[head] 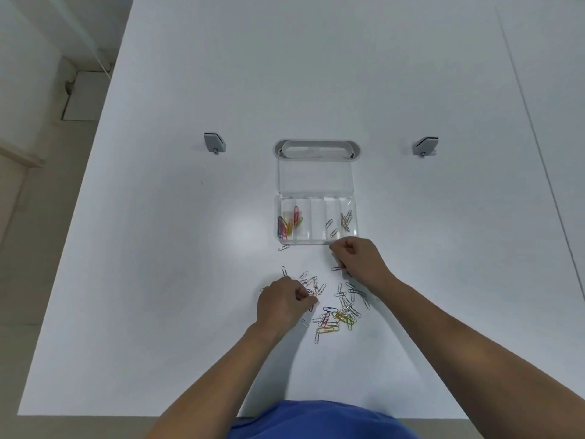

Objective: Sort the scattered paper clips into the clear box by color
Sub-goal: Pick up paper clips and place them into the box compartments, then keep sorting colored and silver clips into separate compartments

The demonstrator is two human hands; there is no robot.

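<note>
A clear box with several compartments lies open on the white table, its lid flipped back. Coloured clips fill its two left compartments and silver clips its two right ones. The middle compartment looks bare. A scatter of silver and coloured paper clips lies in front of the box. My left hand rests on the left of the scatter, fingers pinched around a clip there. My right hand is curled just before the box's front right corner, seemingly holding silver clips.
One silver clip lies alone by the box's front left corner. Behind the box is an oval cable port, with a grey bracket at each side. The table's left edge drops to the floor.
</note>
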